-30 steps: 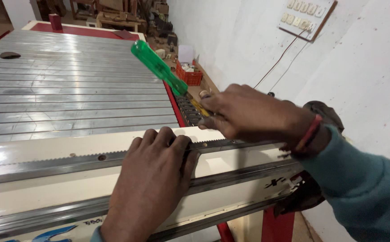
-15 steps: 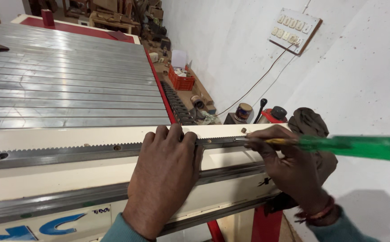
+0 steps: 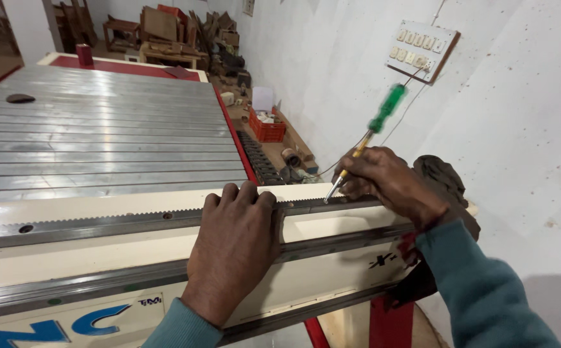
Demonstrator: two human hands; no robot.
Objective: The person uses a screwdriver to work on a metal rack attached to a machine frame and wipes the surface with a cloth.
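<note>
Right hand keeps a closed grip on a screwdriver, fingers wrapped low on the yellow part of the shaft; the translucent green handle sticks up and to the right, blurred, and the metal tip points down onto the toothed rail, just right of the other hand. Left hand lies palm down and flat on the cream machine beam; its grip holds nothing, and the fingertips curl over the toothed rail.

From the head camera, the toothed rail is a long dark steel strip with fine saw-like teeth and a few round holes, running left to right along the top of the beam. Below it a smooth grey guide rail runs parallel. The beam is painted cream, with blue lettering on its front face. Behind it stretches a wide bed of ribbed grey metal slats, edged in red. A black cable chain lies along the bed's right side. The wall on the right is rough white plaster and carries a switch board with a wire hanging from it. On the floor by the wall sits a red crate, and wooden furniture is stacked at the far end. Both sleeves are teal.
</note>
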